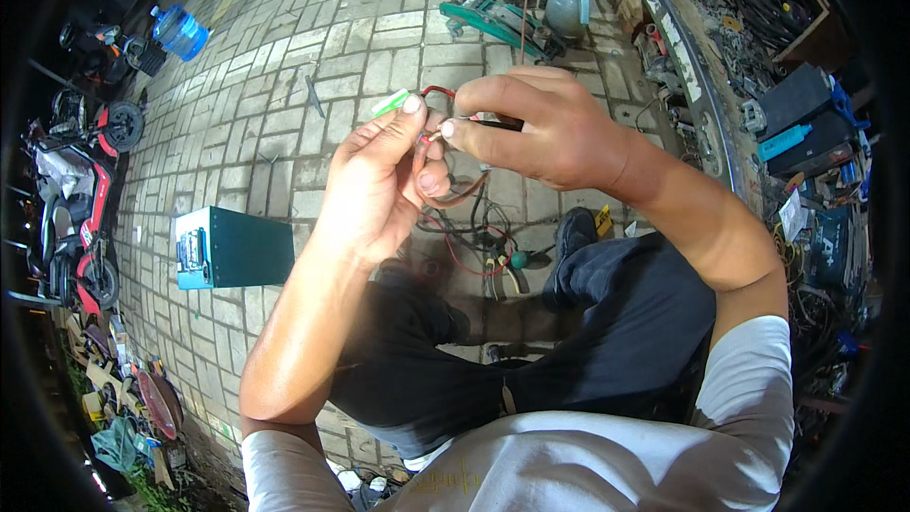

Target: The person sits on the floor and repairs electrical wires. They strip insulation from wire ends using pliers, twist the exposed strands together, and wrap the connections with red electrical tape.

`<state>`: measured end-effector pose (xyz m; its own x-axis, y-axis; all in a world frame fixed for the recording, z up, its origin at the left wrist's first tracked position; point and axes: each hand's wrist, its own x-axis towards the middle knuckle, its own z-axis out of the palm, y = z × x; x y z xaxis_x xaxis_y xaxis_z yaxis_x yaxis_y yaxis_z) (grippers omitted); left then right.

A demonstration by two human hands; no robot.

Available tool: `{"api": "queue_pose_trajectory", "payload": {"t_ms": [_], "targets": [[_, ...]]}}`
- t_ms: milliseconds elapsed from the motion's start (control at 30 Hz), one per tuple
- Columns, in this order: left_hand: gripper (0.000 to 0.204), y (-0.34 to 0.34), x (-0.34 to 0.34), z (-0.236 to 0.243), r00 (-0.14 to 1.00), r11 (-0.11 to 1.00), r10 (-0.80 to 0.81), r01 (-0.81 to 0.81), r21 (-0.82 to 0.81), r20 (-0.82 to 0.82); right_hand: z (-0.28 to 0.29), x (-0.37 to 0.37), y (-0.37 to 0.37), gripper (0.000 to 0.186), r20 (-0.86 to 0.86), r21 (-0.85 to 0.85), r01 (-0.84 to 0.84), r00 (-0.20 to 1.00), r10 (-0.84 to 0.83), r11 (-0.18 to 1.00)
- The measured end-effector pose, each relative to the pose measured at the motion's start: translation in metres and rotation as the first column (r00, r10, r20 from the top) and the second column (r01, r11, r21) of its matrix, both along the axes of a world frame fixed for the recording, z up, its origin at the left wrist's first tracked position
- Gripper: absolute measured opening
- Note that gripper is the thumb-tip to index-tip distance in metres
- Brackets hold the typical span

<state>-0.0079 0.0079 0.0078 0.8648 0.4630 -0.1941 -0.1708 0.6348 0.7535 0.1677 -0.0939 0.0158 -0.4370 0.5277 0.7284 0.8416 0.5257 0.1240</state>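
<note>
My left hand [365,185] is raised in front of me, its thumb and fingers closed on a reddish-brown cable [464,197] that loops below toward my right hand. A bright green and white piece [391,102] sticks out by the left thumb tip; I cannot tell its kind. My right hand [559,128] meets the left at the cable's end, thumb and forefinger pinched around a thin dark piece [498,123], perhaps a wire or a tool. A red length of cable [438,90] arches between the two hands. The exact joint is partly hidden by fingers.
On the paving below lie tangled wires [464,226] and pliers [502,275]. A teal box [248,248] stands left. Ahead are a green floor jack [493,21] and a large jug [569,2]. A cluttered bench [697,85] runs along the right; red scooters [95,218] stand far left.
</note>
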Motion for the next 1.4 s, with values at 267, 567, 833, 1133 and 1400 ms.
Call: {"api": "queue_pose_trajectory", "payload": {"t_ms": [267,567,833,1133,1400], "targets": [[0.022,-0.004,-0.005,0.002,0.996,0.966,0.009,-0.032,0.256,0.091,0.017,-0.029,-0.006,0.014,-0.617,-0.089,-0.225,0.777,0.124,0.970],[0.024,-0.013,-0.001,0.013,0.957,0.806,0.288,-0.232,0.545,-0.019,0.033,-0.020,-0.024,0.013,-0.914,-0.161,-0.153,0.396,-0.089,0.975],[0.019,0.016,-0.015,-0.020,0.972,0.921,0.228,-0.234,0.311,0.058,0.047,0.101,-0.051,0.018,-0.903,-0.264,0.040,0.340,-0.262,0.964],[0.022,0.014,-0.006,-0.009,0.984,0.946,0.168,-0.179,0.269,0.063,0.014,0.053,-0.022,0.032,-0.657,-0.655,0.045,0.459,-0.598,0.754],[0.024,0.015,-0.008,-0.010,0.978,0.938,0.200,-0.208,0.279,0.059,-0.027,0.100,-0.016,0.031,-0.170,-0.677,0.463,0.659,-0.733,0.573]]}}
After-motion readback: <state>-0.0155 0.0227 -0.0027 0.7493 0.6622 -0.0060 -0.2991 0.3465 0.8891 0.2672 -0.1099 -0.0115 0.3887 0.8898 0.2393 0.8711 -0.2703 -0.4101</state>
